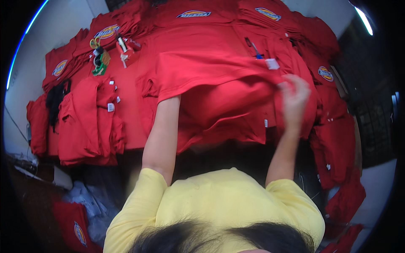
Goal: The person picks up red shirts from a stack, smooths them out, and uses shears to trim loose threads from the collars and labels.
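A pale wall rises left of one red table. Garment piles, too overlapped to count, line its back and sides. One red shirt spreads across the middle. The left hand is hidden inside it, grip untellable; the right hand, blurred, curls at its right edge, whether pinching unclear. Six oval badges show; one white label sits beside that hand.

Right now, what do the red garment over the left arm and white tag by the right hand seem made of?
Red garment: matte cloth, probably knit, judging by soft folds.
White tag: paper or satiny fabric, perhaps, from its bright, flat look.
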Demonstrator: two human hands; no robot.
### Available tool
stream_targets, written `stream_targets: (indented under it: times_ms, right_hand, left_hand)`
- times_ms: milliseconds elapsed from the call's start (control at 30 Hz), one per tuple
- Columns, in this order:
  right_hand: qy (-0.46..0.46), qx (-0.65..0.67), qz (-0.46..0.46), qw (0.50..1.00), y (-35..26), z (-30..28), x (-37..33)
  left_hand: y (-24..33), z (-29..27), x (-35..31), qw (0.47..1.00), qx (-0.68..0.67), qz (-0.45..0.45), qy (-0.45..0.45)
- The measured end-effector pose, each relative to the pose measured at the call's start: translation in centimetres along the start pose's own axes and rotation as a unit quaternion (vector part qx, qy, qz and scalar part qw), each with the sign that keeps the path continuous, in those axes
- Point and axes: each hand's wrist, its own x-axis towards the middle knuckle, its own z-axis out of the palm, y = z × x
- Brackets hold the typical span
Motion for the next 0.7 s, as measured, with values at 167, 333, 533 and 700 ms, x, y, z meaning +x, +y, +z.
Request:
stream_targets:
  times_ms: [167,333,533,700]
  right_hand:
    - [-0.438,0.348,0.018,0.829,-11.6,6.7,-11.1]
    - [-0.057,0.168,-0.205,0.963,-14.5,4.3,-12.8]
    - [-0.274,0.337,-0.002,0.901,-16.1,6.9,-12.9]
    - [-0.244,0.361,0.009,0.900,-15.2,4.5,-10.7]
  left_hand:
    - [-1.2,0.5,-8.3,0.997,-0.036,-0.009,-0.068]
    - [0.6,-1.6,-16.1,0.997,-0.006,0.022,-0.079]
    - [4.7,-4.2,-25.2,0.987,0.104,0.096,-0.076]
    - [6.6,-5.4,-27.9,0.973,0.186,0.124,-0.061]
